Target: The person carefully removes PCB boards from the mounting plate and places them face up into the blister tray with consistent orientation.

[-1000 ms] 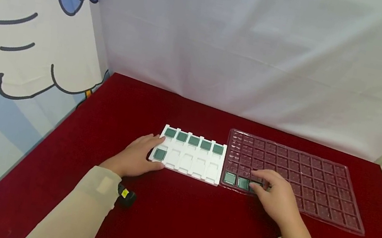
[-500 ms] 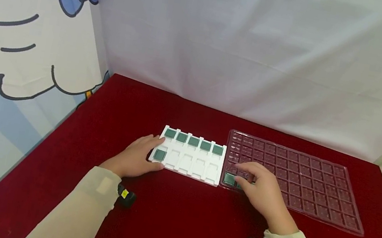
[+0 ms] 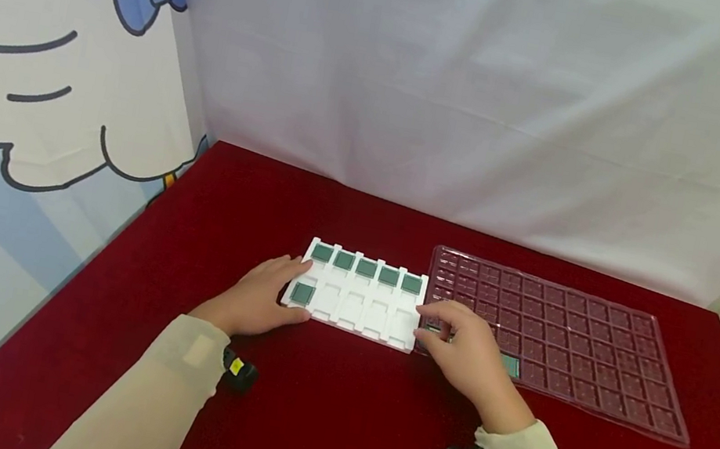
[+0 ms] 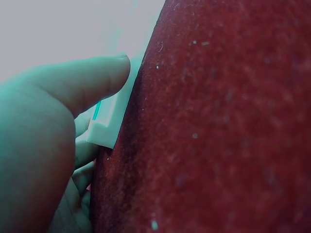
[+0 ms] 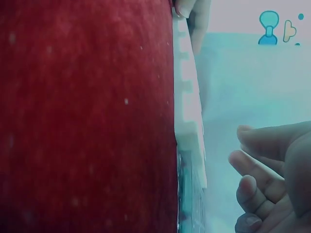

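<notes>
A white plastic tray [image 3: 354, 304] with two rows of pockets lies mid-table. Flat green square chips sit along its far row, and one more chip [image 3: 301, 293] is at the near left. At the tray's left end, my left hand [image 3: 257, 301] holds the corner between thumb and fingers. My right hand [image 3: 463, 351] hovers over the near left corner of a clear pocketed tray [image 3: 587, 338]. Its thumb and forefinger are bent and apart, with no chip showing between them. One chip [image 3: 511, 366] shows beside the wrist; others beneath the hand are mostly hidden.
Both trays lie nearly end to end on a red cloth-covered table [image 3: 344, 405]. A white curtain [image 3: 460, 98] rises behind the table, and a cartoon-printed sheet [image 3: 59, 103] hangs at the left.
My right hand has moved left across the chips in the clear tray, uncovering a chip on its right. The left hand and the white tray have stayed put.
</notes>
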The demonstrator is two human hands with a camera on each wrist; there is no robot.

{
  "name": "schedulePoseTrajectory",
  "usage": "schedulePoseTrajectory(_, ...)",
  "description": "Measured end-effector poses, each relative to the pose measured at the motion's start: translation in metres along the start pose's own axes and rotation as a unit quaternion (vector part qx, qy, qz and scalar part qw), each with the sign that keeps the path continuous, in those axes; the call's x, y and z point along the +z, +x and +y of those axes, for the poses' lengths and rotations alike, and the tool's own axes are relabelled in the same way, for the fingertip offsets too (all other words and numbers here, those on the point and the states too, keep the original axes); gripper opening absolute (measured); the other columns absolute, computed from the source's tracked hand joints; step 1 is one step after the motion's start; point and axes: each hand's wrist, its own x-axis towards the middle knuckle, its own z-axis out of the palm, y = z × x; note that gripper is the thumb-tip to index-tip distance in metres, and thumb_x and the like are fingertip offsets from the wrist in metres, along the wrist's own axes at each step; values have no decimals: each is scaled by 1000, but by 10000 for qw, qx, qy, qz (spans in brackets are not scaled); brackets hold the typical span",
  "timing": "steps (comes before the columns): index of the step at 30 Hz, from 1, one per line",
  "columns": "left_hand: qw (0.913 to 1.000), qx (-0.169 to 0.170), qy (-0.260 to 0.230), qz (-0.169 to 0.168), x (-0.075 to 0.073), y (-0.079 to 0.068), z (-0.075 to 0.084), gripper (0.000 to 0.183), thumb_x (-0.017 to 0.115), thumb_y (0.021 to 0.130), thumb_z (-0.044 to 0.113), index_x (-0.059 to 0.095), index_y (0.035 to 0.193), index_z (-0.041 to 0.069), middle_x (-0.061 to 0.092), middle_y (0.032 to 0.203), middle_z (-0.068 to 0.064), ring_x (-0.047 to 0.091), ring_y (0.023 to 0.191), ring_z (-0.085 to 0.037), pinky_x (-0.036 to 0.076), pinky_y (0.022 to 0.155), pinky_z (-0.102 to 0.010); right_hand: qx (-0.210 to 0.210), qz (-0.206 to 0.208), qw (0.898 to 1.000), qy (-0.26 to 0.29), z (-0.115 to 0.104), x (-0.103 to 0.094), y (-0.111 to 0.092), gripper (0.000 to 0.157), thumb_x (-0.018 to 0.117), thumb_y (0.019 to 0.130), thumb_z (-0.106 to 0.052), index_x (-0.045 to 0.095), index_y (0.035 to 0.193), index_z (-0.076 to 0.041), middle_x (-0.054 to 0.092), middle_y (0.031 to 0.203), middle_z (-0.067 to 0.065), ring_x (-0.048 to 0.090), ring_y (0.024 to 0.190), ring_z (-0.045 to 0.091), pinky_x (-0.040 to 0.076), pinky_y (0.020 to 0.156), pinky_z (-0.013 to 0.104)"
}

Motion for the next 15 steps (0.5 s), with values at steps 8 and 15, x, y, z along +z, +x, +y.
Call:
schedulePoseTrajectory(8,10000,-12,2,4,1,1,-1,86,73,93,36,30,164,15,25,168,-13,17,155,-36,21,121,-59,-175,-33,9998,-64,-9,7,6,29,79,91,-11,77,120,-9,70,115,6,51,75,16,44,64,35)
schedulePoseTrajectory(15,10000,-16,-1,12,2,2,-1,86,74,93,36,30,164,15,26,168,-14,17,155,-36,22,121,-59,-307,-27,9995,-16,-15,13,10,28,80,90,-10,77,118,-8,70,113,7,50,69,14,44,64,34)
